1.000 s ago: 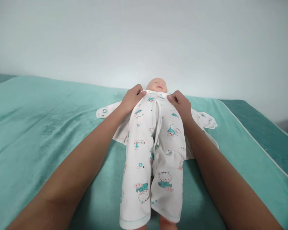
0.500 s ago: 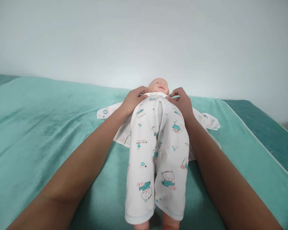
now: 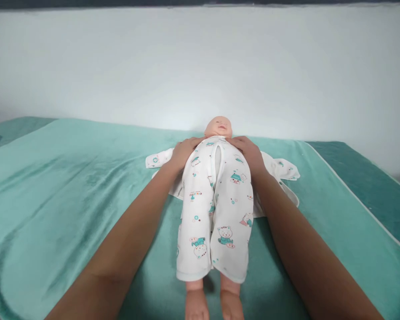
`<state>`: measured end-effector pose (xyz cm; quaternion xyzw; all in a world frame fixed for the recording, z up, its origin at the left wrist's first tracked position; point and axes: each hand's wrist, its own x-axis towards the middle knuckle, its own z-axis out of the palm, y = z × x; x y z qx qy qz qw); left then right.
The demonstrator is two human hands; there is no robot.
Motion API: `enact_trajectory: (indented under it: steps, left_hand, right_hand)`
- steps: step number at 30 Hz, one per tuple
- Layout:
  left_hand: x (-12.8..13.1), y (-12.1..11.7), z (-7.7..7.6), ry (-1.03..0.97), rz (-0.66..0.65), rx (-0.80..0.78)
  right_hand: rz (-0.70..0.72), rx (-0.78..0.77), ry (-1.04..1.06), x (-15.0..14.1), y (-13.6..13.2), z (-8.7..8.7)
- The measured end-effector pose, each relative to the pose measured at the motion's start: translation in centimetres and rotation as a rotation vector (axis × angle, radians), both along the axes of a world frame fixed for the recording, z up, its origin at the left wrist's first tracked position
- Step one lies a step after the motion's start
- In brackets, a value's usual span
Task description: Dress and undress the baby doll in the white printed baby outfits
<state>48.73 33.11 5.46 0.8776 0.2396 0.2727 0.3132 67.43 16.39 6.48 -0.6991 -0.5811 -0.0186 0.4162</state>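
Observation:
A baby doll (image 3: 219, 127) lies on its back, head toward the wall, bare feet toward me. It wears white open-crotch trousers (image 3: 200, 209) printed with teal and pink cartoon animals, pulled high up to its chest. My left hand (image 3: 186, 153) rests against the doll's upper left side as I see it, fingers laid out near the waistband. On the opposite side, my right hand (image 3: 248, 153) rests with fingers stretched over the waistband edge. Both thumbs are mostly hidden. A matching white jacket (image 3: 288, 169) lies spread beneath the doll, sleeves out to both sides.
A light green plush blanket (image 3: 86, 178) with some wrinkles covers the surface. Darker green cloth (image 3: 370, 178) shows at the right beyond a pale edging. A plain white wall (image 3: 200, 66) stands right behind the doll's head.
My fingers have gone from bent and pinching at the waistband to lying flatter on the doll's sides. The view has tilted up and back, so the doll's feet now show.

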Motion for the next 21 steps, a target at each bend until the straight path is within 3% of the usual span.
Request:
enact_trajectory:
  steps: [5,9,14,21]
  left_hand:
    - [-0.9,-1.2,-0.9,0.118,0.103,0.2]
    - [-2.3,-2.2,-1.9,0.052,0.124,0.207]
    - [-4.3,-3.9,-2.9,-0.01,0.058,0.228]
    - [-5.1,-5.9,-1.8,-0.12,0.079,0.341]
  right_hand:
    - [-0.066,-0.143,-0.094,-0.1,-1.0,0.0]
    - [-0.075,-0.04,-0.06,-0.7,-1.9,-0.8]
    - [-0.14,0.119,0.065,-2.4,-4.0,-1.7]
    - [-0.268,0.005,0.6,-4.5,-6.2,-1.5]
